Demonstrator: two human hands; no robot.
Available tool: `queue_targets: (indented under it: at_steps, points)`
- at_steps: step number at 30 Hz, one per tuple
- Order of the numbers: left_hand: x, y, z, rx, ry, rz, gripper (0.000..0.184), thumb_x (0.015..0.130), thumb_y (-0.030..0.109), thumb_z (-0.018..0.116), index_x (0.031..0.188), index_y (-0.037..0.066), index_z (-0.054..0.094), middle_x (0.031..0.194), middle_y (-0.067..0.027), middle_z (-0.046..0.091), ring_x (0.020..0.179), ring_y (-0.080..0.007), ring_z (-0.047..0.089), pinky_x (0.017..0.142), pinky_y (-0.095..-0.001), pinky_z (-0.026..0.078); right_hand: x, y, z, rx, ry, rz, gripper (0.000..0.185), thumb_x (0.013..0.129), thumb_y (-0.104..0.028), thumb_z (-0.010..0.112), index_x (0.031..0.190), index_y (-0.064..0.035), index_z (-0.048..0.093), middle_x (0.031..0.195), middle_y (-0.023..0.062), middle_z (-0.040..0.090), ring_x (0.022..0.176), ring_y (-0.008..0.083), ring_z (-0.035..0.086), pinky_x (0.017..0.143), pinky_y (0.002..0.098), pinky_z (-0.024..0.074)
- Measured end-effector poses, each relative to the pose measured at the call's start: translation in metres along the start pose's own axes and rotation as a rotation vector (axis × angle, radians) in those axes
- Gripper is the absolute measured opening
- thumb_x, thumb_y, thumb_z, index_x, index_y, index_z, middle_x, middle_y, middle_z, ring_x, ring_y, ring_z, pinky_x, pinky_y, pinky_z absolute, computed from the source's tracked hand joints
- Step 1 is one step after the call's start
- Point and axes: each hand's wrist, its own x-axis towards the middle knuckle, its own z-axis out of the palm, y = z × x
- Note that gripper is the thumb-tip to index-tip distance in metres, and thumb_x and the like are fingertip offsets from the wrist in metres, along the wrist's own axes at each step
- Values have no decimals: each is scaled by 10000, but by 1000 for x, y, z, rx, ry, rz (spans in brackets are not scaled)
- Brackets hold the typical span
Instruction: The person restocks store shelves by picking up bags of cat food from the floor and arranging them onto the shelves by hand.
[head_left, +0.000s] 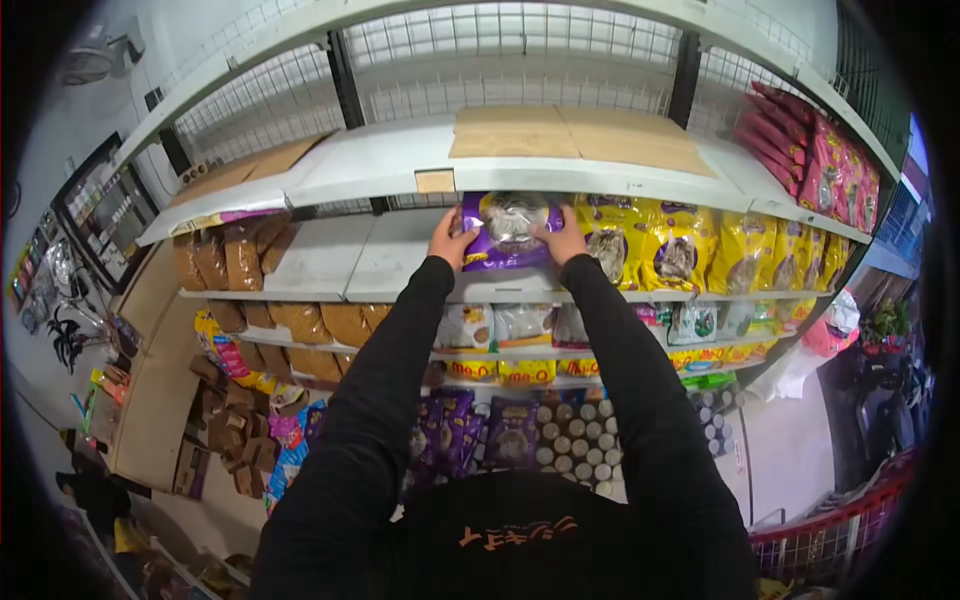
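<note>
Between my two hands is a purple pet food bag (513,225) with a pale animal picture on its front. It is at the second shelf (395,262), just beneath the top shelf's front edge. My left hand (453,240) grips the bag's left side, thumb on the front. On its right side my right hand (563,238) closes round the edge in the same way. Yellow pet food bags (677,248) stand directly to the right of my right hand. Whether the purple bag's base rests on the shelf I cannot tell.
The top shelf (400,150) carries cardboard sheets (570,130) and pink bags (845,160) at its right end. Bags of brown kibble (242,252) stand at the left. Purple bags (445,430) and cans (580,440) sit low. A red basket (840,535) is at lower right.
</note>
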Motion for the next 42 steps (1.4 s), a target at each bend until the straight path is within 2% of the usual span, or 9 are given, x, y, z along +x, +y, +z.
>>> queue_targets:
  at_steps: [3,6,8,12,14,22,30,39,42]
  points:
    - [38,-60,-4,111,-57,-52,633,767,-6,642,1311,55,325,1011,-114,577,889,-189,580,749,-305,513,42,61,25,-71,197,-80,764,640,-206,764,1244,50,373,1128,173,535,1057,237,491,915,293,385]
    - [1,-30,25,64,64,-226,634,761,-43,625,1309,87,334,1025,-125,560,867,-240,586,699,-328,530,49,85,31,-48,254,90,711,660,-178,748,1218,46,368,1115,186,526,1062,240,490,912,307,385]
    - [11,-48,21,-49,56,-203,632,756,-59,620,1304,95,346,1032,-131,551,856,-252,587,687,-332,534,41,95,34,452,350,249,669,680,-179,738,1191,24,358,1154,194,486,1095,252,479,929,323,376]
    - [40,-84,22,-298,110,-198,632,744,-96,607,1292,114,373,1052,-148,528,842,-272,585,659,-340,544,-16,80,48,498,400,81,626,693,-179,736,1156,-3,355,1181,194,442,1133,260,455,923,344,385]
    - [53,-87,16,-267,220,-243,633,740,-109,604,1287,120,383,1061,-158,515,855,-266,578,653,-341,547,-36,109,54,96,221,-216,702,735,-281,700,1252,-2,315,1315,204,349,1168,277,448,915,346,394]
    - [99,-90,34,-252,340,-123,483,765,-62,609,1193,72,430,1037,-159,517,823,-249,574,637,-308,543,-38,96,34,-665,-166,-35,815,790,-503,537,1417,-190,120,1466,155,77,1125,348,471,843,390,448]
    - [81,-81,40,120,227,-63,500,792,33,629,1222,90,382,987,-121,525,733,-211,581,617,-329,539,-35,91,36,-735,-230,35,795,784,-501,539,1413,-228,137,1461,166,104,950,386,568,741,429,483]
    - [-6,-84,-4,-145,235,-269,569,806,44,604,1286,118,307,866,-72,573,683,-138,560,528,-255,473,-31,99,43,-747,-238,9,811,775,-516,537,1414,-236,124,1458,166,120,1002,370,553,740,429,484]
    - [-40,-100,-39,-133,121,-316,444,838,59,550,1243,91,373,984,-94,583,758,-178,595,639,-289,499,-33,91,38,-760,-272,82,826,766,-529,537,1414,-243,113,1456,171,126,1060,354,524,766,416,480]
